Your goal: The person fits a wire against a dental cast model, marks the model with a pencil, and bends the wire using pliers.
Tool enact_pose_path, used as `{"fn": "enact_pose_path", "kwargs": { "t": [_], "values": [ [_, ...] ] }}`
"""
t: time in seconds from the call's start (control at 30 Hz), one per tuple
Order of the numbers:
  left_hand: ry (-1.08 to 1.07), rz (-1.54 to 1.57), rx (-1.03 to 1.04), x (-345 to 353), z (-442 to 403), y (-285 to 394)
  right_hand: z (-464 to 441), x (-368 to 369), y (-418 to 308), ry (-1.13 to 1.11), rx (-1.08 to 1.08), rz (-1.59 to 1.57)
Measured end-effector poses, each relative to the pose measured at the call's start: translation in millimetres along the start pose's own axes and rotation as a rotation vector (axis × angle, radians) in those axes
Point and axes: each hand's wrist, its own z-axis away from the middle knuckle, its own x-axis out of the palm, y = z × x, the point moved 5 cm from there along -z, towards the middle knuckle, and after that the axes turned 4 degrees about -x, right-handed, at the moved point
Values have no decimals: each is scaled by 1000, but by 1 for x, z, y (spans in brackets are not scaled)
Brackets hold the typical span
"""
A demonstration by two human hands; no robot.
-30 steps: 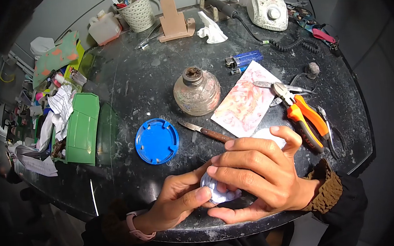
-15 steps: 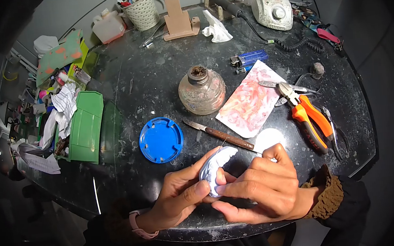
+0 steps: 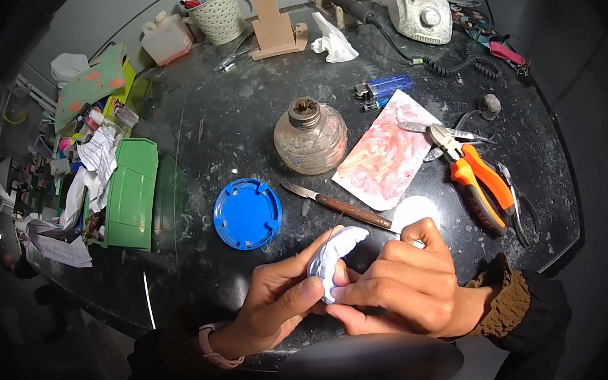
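A pale bluish-white dental cast point(image 3: 339, 252), curved like an arch with tooth shapes, is tilted up near the front edge of the table. My left hand point(image 3: 282, 302) is closed on its left side, thumb on the near face. The fingers of my right hand point(image 3: 405, 289) are bent and touch the cast's lower right end. Just beyond the hands lies a knife point(image 3: 348, 209) with a wooden handle, its tip pointing left. A blue round lid point(image 3: 247, 214) is to the left, and a glass burner jar point(image 3: 310, 141) stands behind the knife.
Orange-handled pliers point(image 3: 476, 176) and a pink-stained sheet point(image 3: 386, 156) lie at the right. Lighters point(image 3: 385, 87) are behind them. A green bin point(image 3: 132, 196) stands left, a white motor unit point(image 3: 420, 15) back right. A dark blurred shape point(image 3: 371, 367) covers the front edge.
My right hand has drawn back from over the cast and its fingers have curled, so the arch now shows. The dark blurred shape has appeared at the bottom.
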Motion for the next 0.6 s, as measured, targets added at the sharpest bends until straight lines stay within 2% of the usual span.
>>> {"fn": "enact_pose_path", "kwargs": {
  "t": [0.33, 0.47, 0.57, 0.6],
  "values": [
    [33, -19, 86, -3, -1, 4, 0, 3, -1, -48, -51, 90],
    [25, -2, 62, 0, -3, 4, 1, 3, -2, -41, -68, 130],
    [123, 100, -21, -5, -5, 1, 0, 0, -2, -10, -96, 196],
    [129, -85, 0, -7, -5, 1, 0, -2, -2, -7, -117, 231]
  ]
}}
